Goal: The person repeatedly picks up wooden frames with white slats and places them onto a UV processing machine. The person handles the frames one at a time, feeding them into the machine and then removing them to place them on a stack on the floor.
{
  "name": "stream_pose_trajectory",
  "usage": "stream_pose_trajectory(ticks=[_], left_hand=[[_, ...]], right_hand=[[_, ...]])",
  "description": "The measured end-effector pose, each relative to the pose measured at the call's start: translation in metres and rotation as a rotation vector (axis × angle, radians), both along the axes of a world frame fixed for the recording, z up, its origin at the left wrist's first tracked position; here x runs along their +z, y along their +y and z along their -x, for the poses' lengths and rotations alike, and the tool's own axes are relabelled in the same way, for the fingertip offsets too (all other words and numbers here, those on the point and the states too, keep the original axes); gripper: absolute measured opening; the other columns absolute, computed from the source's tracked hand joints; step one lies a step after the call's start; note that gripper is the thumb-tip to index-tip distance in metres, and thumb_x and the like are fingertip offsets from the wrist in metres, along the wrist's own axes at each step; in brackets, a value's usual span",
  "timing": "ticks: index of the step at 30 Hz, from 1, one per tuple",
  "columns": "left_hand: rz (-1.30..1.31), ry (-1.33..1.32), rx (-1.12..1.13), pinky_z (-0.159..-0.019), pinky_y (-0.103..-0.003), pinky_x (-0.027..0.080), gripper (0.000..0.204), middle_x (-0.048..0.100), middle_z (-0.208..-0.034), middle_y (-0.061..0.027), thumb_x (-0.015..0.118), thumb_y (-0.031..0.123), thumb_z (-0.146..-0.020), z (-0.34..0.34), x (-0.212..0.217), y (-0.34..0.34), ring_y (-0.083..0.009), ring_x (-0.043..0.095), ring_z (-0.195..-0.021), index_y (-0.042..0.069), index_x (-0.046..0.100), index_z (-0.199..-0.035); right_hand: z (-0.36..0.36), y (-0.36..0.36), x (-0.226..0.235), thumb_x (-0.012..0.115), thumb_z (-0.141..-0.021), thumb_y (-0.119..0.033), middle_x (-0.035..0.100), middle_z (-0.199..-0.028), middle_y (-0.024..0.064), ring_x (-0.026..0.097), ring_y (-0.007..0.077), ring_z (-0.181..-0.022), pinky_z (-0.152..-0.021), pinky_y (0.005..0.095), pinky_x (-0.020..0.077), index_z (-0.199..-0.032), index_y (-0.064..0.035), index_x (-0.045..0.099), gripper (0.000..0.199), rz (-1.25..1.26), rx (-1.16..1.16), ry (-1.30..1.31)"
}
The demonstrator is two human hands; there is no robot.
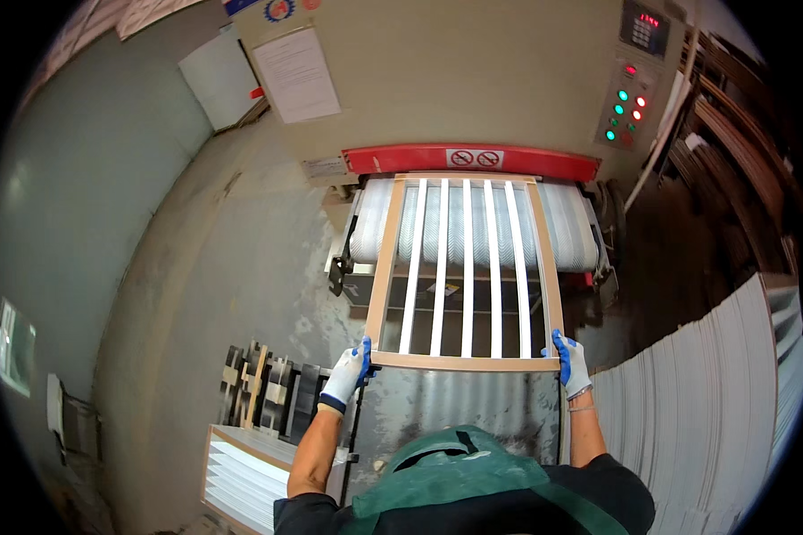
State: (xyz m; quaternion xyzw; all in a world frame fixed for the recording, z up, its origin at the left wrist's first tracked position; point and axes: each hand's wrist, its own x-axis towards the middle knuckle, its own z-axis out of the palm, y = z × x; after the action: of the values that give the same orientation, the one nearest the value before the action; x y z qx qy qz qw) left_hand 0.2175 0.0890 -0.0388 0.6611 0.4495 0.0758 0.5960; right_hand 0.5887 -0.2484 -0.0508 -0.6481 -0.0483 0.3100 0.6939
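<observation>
Beige machine (pixel 455 80), with a slatted frame (pixel 467 276) at its mouth and a left hand (pixel 343 376) and right hand (pixel 575 366) on the near corners.

The machine stands ahead, beyond the fingers; a row of pale panels (pixel 687 401) fills the space to the right of the right fingers. Straight ahead of both hands is a pale, textured conveyor belt (pixel 573 227). The slatted frame, tan-edged with white slats, stretches forward from the fingers, its far end over the belt, just before a red bar (pixel 401 158); whether it touches the belt I cannot tell. A second slatted frame (pixel 241 473) lies behind and left of the left fingers. Far ahead, right of the right fingers, is a control panel (pixel 625 111) with lit buttons. The blue-coated glove fingers of each hand grip the frame's near corners.
</observation>
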Motion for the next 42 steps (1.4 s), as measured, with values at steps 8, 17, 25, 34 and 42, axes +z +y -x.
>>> stream_pose_trajectory(ticks=[8, 17, 25, 34, 42], left_hand=[[-0.06, 0.053, 0.015, -0.057, -0.032, 0.05, 0.076, 0.071, -0.081, -0.0131, 0.032, 0.066, -0.1, -0.021, 0.007, 0.011, -0.0203, 0.069, -0.07, 0.0, 0.071, -0.103], [-0.198, -0.161, 0.016, -0.08, -0.037, 0.056, 0.07, 0.072, -0.096, -0.0194, 0.038, 0.057, -0.103, -0.027, -0.035, 0.028, -0.0274, 0.071, -0.091, -0.007, 0.065, -0.112], [-0.215, -0.123, -0.064, -0.074, -0.04, 0.053, 0.049, 0.068, -0.087, -0.0175, 0.037, 0.04, -0.107, -0.022, -0.031, 0.016, -0.0285, 0.067, -0.078, -0.003, 0.061, -0.108], [-0.931, -0.004, -0.465, -0.091, -0.048, 0.05, 0.042, 0.06, -0.119, -0.0278, 0.052, 0.006, -0.096, 0.045, -0.037, -0.042, -0.0448, 0.06, -0.106, 0.0, 0.041, -0.136], [-0.948, -0.021, -0.49, -0.099, -0.048, 0.046, 0.052, 0.057, -0.127, -0.0278, 0.056, 0.001, -0.092, 0.096, -0.06, -0.073, -0.0448, 0.056, -0.113, 0.0, 0.039, -0.141]], right_hand=[[-0.022, 0.015, 0.001, 0.07, -0.093, -0.035, 0.066, -0.077, 0.0065, 0.065, 0.0176, -0.064, -0.061, 0.0332, 0.0546, -0.095, -0.0022, 0.068, 0.032, 0.036, 0.029, -0.012], [-0.021, 0.016, 0.006, 0.061, -0.099, -0.036, 0.07, -0.104, 0.0077, 0.069, 0.0184, -0.09, -0.079, 0.0313, 0.0563, -0.121, 0.0018, 0.065, 0.043, -0.139, 0.05, -0.034], [-0.007, 0.012, 0.012, 0.075, -0.089, -0.031, 0.063, -0.087, -0.001, 0.063, 0.0115, -0.07, -0.065, 0.0269, 0.0532, -0.108, -0.0032, 0.066, 0.035, 0.039, 0.052, 0.048], [0.047, -0.051, 0.014, 0.074, -0.088, -0.019, 0.066, -0.086, 0.0023, 0.063, 0.0126, -0.069, -0.065, 0.0272, 0.0534, -0.106, -0.0002, 0.068, 0.027, 0.127, 0.009, 0.02], [0.094, -0.089, 0.027, 0.074, -0.086, -0.02, 0.067, -0.084, 0.0029, 0.062, 0.012, -0.069, -0.064, 0.0262, 0.0506, -0.105, 0.0014, 0.07, 0.029, 0.121, -0.001, 0.006]])
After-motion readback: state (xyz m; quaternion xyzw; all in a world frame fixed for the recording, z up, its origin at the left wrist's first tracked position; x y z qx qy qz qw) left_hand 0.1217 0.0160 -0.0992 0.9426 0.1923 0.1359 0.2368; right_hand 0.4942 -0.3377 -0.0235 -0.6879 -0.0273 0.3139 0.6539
